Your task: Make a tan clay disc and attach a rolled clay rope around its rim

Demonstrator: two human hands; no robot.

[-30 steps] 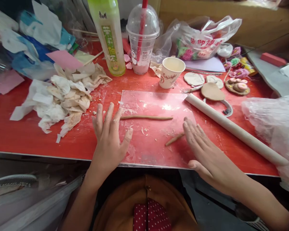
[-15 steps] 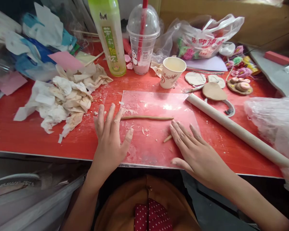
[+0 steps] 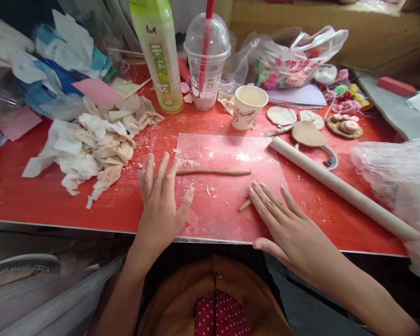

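Note:
A clear plastic sheet (image 3: 224, 224) lies on the red table at its front edge. Across it stretches a thin brown clay roll (image 3: 215, 171). My left hand (image 3: 163, 200) rests at the sheet's left side, fingers spread, beside the roll's left end and holding nothing. My right hand (image 3: 283, 214) lies flat on the sheet's right side, fingers stretched out, over a short piece of clay roll (image 3: 245, 204). Only the left end of that piece shows; the rest is hidden under the fingers. Small clay scraps are scattered between the hands.
A long pale tube (image 3: 343, 186) slants across the right. Behind the sheet stand a paper cup (image 3: 248, 107), a lidded plastic cup (image 3: 206, 65) and a green bottle (image 3: 159, 60). Crumpled tissues (image 3: 94, 144) heap at left. A flat brown clay disc (image 3: 308, 134) lies beyond the tube.
My right hand has slid slightly towards me and to the right, off the long roll's right end. The short piece has shifted a little nearer. My left hand has barely moved.

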